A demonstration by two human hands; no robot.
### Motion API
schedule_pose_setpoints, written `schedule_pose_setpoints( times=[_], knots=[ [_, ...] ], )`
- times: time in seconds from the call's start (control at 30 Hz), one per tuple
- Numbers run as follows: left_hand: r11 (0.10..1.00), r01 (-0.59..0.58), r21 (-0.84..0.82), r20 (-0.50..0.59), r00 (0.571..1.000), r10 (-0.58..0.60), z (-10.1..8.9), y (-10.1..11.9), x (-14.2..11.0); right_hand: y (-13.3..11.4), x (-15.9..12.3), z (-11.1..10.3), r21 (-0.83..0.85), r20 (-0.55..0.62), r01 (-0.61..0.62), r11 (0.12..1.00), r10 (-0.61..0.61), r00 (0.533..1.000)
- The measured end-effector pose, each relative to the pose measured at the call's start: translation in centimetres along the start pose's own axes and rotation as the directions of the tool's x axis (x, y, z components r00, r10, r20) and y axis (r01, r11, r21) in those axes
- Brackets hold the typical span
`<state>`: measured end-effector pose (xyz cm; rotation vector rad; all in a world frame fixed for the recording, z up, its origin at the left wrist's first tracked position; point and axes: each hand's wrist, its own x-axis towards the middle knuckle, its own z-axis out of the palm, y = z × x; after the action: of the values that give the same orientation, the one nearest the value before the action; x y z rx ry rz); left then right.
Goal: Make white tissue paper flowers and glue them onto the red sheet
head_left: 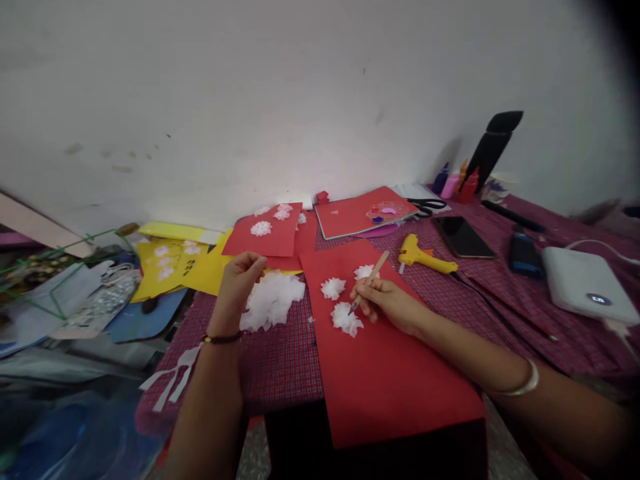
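Note:
My right hand point(383, 300) grips a light wooden stick point(376, 268) like a pencil. Its dark tip touches the middle of a frilly white paper flower point(346, 321) on a long red sheet point(395, 393). Two more white flowers lie on this sheet; one point(333, 288) is to the left, and another point(364, 271) is partly behind the stick. My left hand point(245, 270) is raised with thumb and fingertips pinched together; anything between them is too small to make out. Beside and below it lies a pile of thin white paper pieces point(277, 301).
Yellow glue gun point(425, 255), phone point(464, 237), white power bank point(590, 283) and paint bottles point(467, 187) are on the right. Behind lie a red card with white flowers point(280, 243) and a paint palette point(385, 212). Yellow decorated paper point(175, 267) and paper strips point(175, 377) are left.

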<state>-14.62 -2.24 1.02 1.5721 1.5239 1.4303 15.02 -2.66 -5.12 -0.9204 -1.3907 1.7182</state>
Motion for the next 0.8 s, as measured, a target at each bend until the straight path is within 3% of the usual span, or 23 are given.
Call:
schedule_pose_setpoints(
  times=[0.07, 0.13, 0.23, 0.3, 0.37, 0.43, 0.5, 0.63, 0.8],
  knots=[
    [0.981, -0.029, 0.194, 0.095, 0.995, 0.010, 0.3, -0.7, 0.0, -0.1, 0.2, -0.1, 0.013, 0.012, -0.036, 0.999, 0.035, 0.999],
    [0.918, -0.159, 0.364, 0.234, 0.969, 0.075, 1.4, -1.3, -0.3, -0.4, 0.5, -0.3, 0.042, 0.035, -0.076, 0.996, 0.074, 0.997],
    [0.775, -0.412, 0.480, 0.450, 0.873, 0.186, 3.3, -2.1, -0.8, -1.2, 0.9, -0.3, 0.067, 0.053, -0.082, 0.994, 0.078, 0.996],
    [0.713, -0.485, 0.507, 0.528, 0.828, 0.188, 4.0, -2.5, -1.0, -1.7, 1.1, -0.1, 0.067, 0.053, -0.061, 0.996, 0.057, 0.997],
    [0.707, -0.437, 0.556, 0.483, 0.862, 0.152, 4.3, -2.5, -1.0, -1.9, 1.1, 0.2, 0.077, 0.056, -0.059, 0.995, 0.055, 0.997],
    [0.757, -0.306, 0.577, 0.340, 0.933, 0.118, 4.2, -2.3, -0.8, -1.7, 1.0, 0.5, 0.090, 0.057, -0.069, 0.994, 0.064, 0.996],
    [0.834, -0.185, 0.520, 0.206, 0.975, 0.088, 3.7, -1.8, -0.7, -1.4, 1.0, 0.7, 0.077, 0.060, -0.069, 0.995, 0.065, 0.996],
    [0.963, -0.018, 0.269, 0.132, 0.991, -0.019, 2.8, -0.9, -0.8, -0.9, 1.0, 0.5, 0.028, 0.062, -0.034, 0.999, 0.032, 0.998],
    [0.987, 0.157, 0.043, 0.199, 0.966, -0.162, 2.9, -0.3, -1.1, -1.0, 1.0, 0.5, 0.020, 0.045, 0.029, 0.999, -0.030, 0.999]
  ],
)
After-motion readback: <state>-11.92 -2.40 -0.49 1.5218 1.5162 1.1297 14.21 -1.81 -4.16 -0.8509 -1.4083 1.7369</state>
